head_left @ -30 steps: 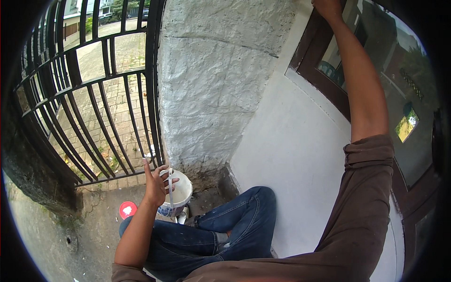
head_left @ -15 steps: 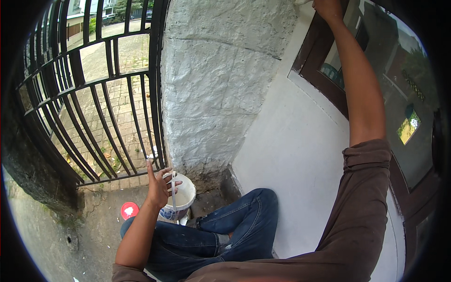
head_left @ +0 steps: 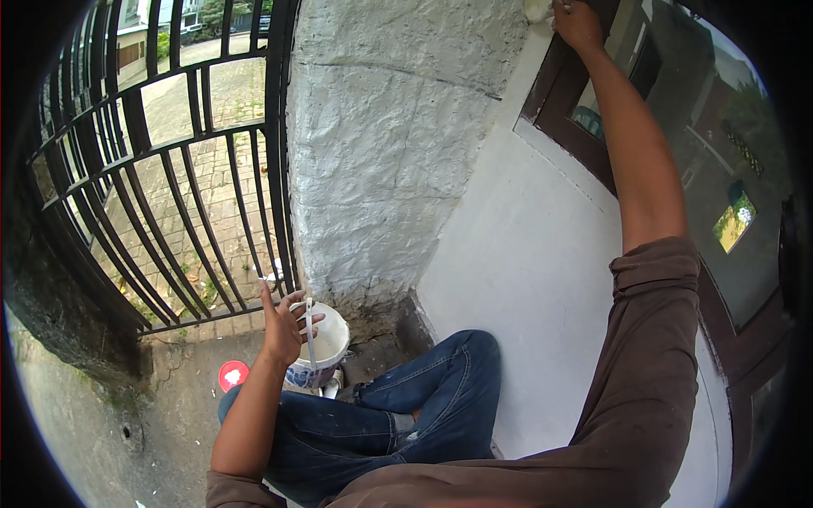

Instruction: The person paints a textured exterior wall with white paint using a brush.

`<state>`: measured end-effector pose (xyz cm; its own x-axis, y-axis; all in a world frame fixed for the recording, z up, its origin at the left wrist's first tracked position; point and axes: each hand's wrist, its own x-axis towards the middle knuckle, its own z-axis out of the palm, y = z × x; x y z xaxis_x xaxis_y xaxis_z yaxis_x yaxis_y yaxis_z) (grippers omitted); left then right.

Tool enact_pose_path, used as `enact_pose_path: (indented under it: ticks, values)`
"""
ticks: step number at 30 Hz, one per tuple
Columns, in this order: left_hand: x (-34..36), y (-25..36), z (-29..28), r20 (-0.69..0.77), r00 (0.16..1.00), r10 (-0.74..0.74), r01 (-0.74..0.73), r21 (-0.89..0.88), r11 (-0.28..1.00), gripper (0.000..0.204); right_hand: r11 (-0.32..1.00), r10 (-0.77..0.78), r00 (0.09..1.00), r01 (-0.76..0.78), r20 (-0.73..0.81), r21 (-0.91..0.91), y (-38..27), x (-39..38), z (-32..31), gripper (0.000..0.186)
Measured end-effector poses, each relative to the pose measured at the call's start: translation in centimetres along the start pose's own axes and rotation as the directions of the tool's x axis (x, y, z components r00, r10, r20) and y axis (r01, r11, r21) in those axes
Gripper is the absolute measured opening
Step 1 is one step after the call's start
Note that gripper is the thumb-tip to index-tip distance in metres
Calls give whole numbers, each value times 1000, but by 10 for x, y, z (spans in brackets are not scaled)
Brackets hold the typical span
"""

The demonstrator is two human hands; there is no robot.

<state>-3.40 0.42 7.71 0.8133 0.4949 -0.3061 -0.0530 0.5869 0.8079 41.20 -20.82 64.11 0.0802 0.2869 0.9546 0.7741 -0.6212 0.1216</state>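
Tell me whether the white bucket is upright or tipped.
Upright: the white bucket stands on the ground, open mouth up, left hand at its rim.

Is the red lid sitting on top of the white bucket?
No, the red lid lies on the ground to the left of the white bucket, whose top is open beside the left hand.

Rough whitewashed wall [head_left: 398, 144]; black metal gate [head_left: 169, 178]; glossy plastic bucket [head_left: 326, 351].

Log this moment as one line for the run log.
left hand: holds white bucket handle | right hand: presses white cloth at window frame | posture: seated
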Motion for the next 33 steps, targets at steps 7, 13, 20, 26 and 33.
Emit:
enact_pose_path:
  ticks: [7,13,20,26,33]
  values:
    - [-2,-1,-2,-44,999,-7,7,0,1000,118,997,-65,989,70,-136,35,-3,-4,-2,39]
    - [-3,-1,-1,-31,999,-4,4,5,1000,118,990,-143,969,137,203,44,23,-6,4,43]
    - [2,1,-2,-13,1000,0,1,10,1000,121,988,-64,963,24,261,155,1,-23,-13,46]
    - [-9,5,-13,-65,997,36,-36,5,999,129,992,102,953,-119,285,42,-53,-24,-34,41]
    - [-3,-1,-7,-27,999,37,-36,12,999,123,982,17,978,-55,207,181,10,-54,9,46]
